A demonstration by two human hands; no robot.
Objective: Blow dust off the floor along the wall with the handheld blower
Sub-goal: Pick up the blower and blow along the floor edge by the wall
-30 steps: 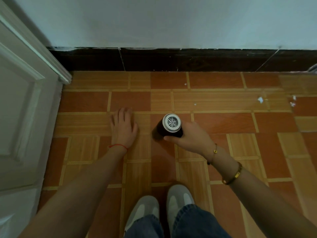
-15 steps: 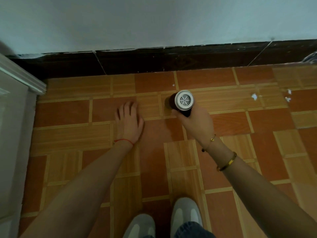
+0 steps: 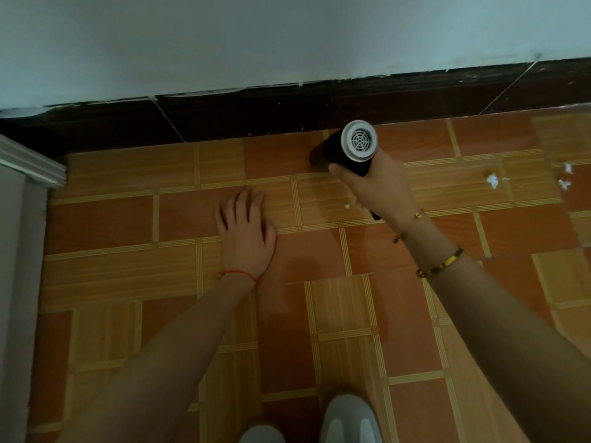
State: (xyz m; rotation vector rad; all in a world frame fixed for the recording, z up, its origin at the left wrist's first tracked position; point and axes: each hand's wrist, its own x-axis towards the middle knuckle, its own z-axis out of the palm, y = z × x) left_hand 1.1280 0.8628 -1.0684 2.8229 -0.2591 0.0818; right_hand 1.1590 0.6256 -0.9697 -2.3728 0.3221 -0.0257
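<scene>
The floor (image 3: 179,270) is made of orange and tan tiles, and it meets a dark strip (image 3: 224,119) at the bottom of a pale wall (image 3: 256,36). The right hand (image 3: 379,187) is the grip here. It is wrapped tight around the black blower (image 3: 347,153), which is held just above the floor, close to the dark strip. The blower's round grey back end with little holes faces up, and its front points down and to the left. The left hand (image 3: 246,231) is open and lies flat on the floor, a little way from the blower. It holds nothing. A small white bit (image 3: 347,205) lies by the right hand. More white bits (image 3: 492,180) lie far off to the right. A white door frame (image 3: 28,164) stands at the left. Two grey shoes (image 3: 347,420) show at the bottom.
</scene>
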